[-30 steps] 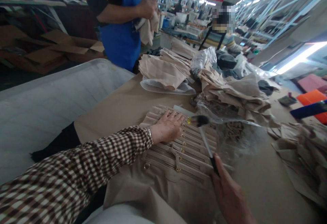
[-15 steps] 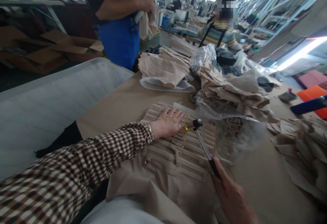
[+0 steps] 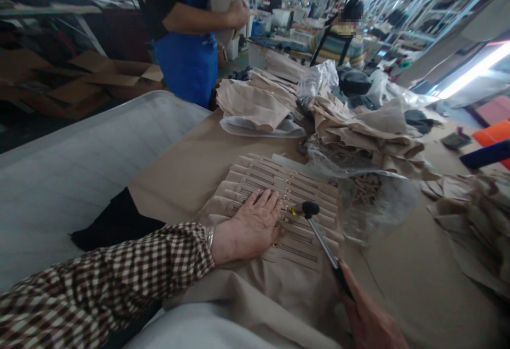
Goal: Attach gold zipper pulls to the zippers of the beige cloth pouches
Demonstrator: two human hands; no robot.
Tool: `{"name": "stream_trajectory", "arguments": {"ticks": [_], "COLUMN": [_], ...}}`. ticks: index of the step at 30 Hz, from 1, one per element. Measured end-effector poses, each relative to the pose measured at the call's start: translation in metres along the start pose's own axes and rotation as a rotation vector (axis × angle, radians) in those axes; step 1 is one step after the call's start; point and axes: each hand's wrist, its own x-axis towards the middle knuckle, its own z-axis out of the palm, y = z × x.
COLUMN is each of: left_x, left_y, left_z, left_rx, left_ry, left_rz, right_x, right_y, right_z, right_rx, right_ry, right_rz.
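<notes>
My left hand (image 3: 252,225) lies flat, palm down, on a stack of overlapping beige fabric pieces (image 3: 227,192) with zippers and small gold-coloured metal parts. Its fingers are stretched out toward the row of metal parts. In my right hand (image 3: 368,309) is a hammer (image 3: 323,243), gripped by its dark handle. The hammer's black-ended head (image 3: 310,209) is over the zipper row, just right of my left fingertips; whether it touches the fabric I cannot tell. Loose beige cloth (image 3: 255,301) hangs toward my body.
A clear plastic bag (image 3: 392,208) with small beige pieces lies right of the stack. Beige fabric piles (image 3: 255,104) stand at the back, more cloth (image 3: 474,232) at the right. A person in a blue apron (image 3: 185,67) holds cloth beyond the table. A white bin (image 3: 79,163) is at the left.
My left hand has slid down the stack toward me, uncovering the upper zippers. The hammer head has come slightly nearer to me, still in my right hand.
</notes>
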Motion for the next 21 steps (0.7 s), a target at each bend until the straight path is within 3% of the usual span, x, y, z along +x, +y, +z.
{"name": "stream_trajectory", "arguments": {"ticks": [7, 12, 18, 21], "left_x": [-0.003, -0.002, -0.001, 0.000], "left_y": [-0.007, -0.009, -0.013, -0.014], "left_z": [0.003, 0.005, 0.007, 0.010], "left_rx": [0.048, 0.024, 0.023, 0.026], "left_ry": [0.072, 0.055, 0.039, 0.038], "left_rz": [0.042, 0.031, 0.053, 0.051], "right_x": [0.028, 0.033, 0.011, 0.006], "right_y": [-0.018, -0.013, -0.018, -0.016], "right_z": [-0.004, -0.005, -0.011, -0.003], "right_rx": [0.032, 0.016, -0.039, -0.032], "right_ry": [0.185, 0.035, 0.160, 0.062], "right_rz": [0.092, 0.114, 0.058, 0.036]}}
